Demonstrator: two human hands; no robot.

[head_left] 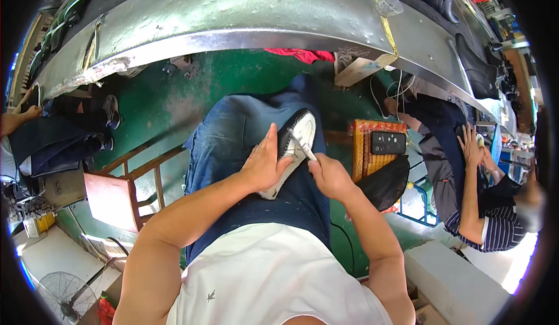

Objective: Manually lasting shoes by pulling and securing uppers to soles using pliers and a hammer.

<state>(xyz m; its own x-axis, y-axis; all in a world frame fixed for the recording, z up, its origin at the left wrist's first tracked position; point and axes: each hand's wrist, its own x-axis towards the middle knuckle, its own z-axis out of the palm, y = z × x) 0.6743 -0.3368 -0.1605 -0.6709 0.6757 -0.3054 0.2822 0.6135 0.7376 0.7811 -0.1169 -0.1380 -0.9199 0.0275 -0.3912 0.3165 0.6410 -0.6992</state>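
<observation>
An upturned shoe (304, 128) with a dark upper and a whitish, bare underside lies across my lap, its toe pointing away from me. My left hand (265, 161) presses along its left side, fingers stretched out and thumb over the edge, holding it steady. In my right hand (332, 176) is a slim hand tool (306, 151) with a pale grip and a narrow greyish end. That end meets the shoe's underside near the forefoot; its exact kind is too small to tell. Blue cloth (233, 130) covers my legs beneath the shoe.
A metal-topped bench (233, 13) runs across in front, with black shoes (474, 69) and a clear cup (389, 4) on it. A woven stool (362, 171) holds a black device (388, 143). One co-worker sits right, another left. A wooden chair (110, 200) and fan (67, 296) stand left.
</observation>
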